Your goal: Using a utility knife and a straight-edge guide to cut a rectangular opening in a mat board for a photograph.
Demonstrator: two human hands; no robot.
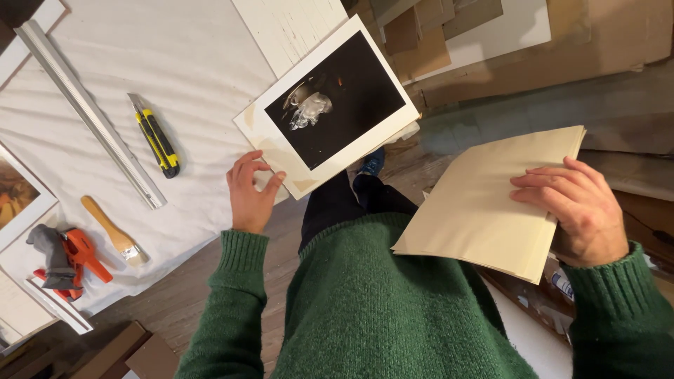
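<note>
My left hand (250,191) pinches the lower corner of the photographic print (330,105), thumb on top, fingers curled under; the print overhangs the edge of the white cloth-covered table (203,63). It's a dark glossy image with a wide white border, thin and light, I'd say, so it creases and smudges easily: edges only. My right hand (579,210) lies spread, fingers flat on a stack of cream paper sheets (484,203), right of the print; matte, floppy, likely to slide apart. Left of the print lie a yellow utility knife (156,137), a metal straightedge (91,116), a wooden brush (112,230).
</note>
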